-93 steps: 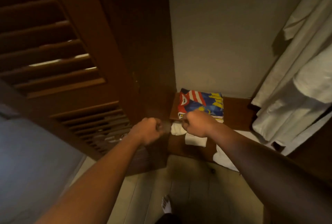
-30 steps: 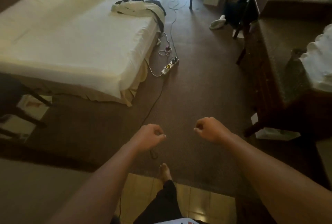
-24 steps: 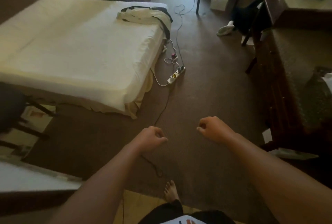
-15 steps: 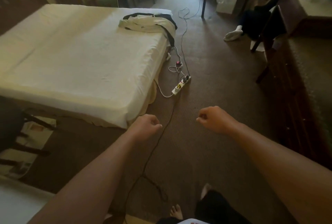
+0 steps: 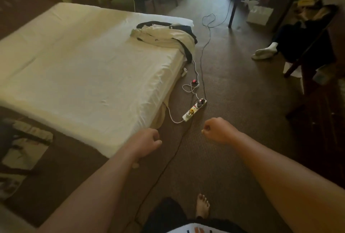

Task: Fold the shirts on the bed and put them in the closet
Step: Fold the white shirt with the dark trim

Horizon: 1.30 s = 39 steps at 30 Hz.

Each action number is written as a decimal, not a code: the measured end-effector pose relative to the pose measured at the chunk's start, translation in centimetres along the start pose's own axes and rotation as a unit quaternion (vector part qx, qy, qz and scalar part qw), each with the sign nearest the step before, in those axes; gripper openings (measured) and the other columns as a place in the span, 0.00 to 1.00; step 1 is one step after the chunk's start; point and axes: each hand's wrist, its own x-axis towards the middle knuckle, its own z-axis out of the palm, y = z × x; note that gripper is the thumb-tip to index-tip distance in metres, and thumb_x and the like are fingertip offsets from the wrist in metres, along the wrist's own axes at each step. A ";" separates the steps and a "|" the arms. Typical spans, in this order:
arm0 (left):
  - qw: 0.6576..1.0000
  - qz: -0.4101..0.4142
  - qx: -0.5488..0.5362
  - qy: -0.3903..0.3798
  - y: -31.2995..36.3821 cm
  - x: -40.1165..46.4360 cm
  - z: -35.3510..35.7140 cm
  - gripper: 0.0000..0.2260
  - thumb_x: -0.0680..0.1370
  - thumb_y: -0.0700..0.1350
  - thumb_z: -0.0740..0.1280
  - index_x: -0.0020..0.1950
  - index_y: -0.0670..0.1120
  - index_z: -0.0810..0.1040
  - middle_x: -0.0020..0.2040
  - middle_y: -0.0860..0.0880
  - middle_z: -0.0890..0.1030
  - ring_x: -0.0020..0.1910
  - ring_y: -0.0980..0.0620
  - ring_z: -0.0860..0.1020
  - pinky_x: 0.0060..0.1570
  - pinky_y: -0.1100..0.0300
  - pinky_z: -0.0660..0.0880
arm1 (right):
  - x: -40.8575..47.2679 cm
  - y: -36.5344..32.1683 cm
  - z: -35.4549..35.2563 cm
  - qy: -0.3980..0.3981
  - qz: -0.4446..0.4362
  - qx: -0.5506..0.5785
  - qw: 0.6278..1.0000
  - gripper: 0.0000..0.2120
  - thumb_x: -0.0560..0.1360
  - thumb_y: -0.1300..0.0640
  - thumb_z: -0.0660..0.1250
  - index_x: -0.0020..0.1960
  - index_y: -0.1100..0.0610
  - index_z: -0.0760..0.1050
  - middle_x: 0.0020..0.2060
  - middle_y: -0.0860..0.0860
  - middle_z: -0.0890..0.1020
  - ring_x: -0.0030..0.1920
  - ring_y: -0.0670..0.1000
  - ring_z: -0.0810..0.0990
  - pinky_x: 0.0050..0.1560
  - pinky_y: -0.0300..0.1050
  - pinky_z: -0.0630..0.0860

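A rumpled white shirt with dark trim (image 5: 164, 36) lies on the far right corner of the bed (image 5: 84, 68), which has a white sheet. My left hand (image 5: 147, 143) hovers in front of me over the near corner of the bed, fingers curled into a fist and holding nothing. My right hand (image 5: 217, 130) is out over the brown carpet, also curled into a fist with nothing in it. Both hands are well short of the shirt. The closet is out of view.
A white power strip (image 5: 194, 110) with plugs and cables lies on the carpet beside the bed. A black cord (image 5: 164, 169) runs toward my bare foot (image 5: 202, 205). A dark chair with clothes (image 5: 306, 42) stands right; a white sock (image 5: 265, 51) lies near it.
I have turned away from the closet, where a folded colourful shirt lay, and walked toward the bed. The bed and shirt are now nearer. Both hands stay curled and hold nothing.
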 end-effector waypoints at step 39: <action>0.972 -0.130 -0.191 0.037 -21.7 57.9 -39.6 0.08 0.78 0.54 0.68 0.54 0.53 0.81 0.52 0.51 0.83 0.50 0.50 0.80 0.55 0.50 0.79 | 74.9 -22.6 -23.9 -0.095 -0.144 -0.036 0.984 0.10 0.80 0.49 0.66 0.53 0.54 0.81 0.46 0.50 0.83 0.45 0.51 0.81 0.49 0.49 0.81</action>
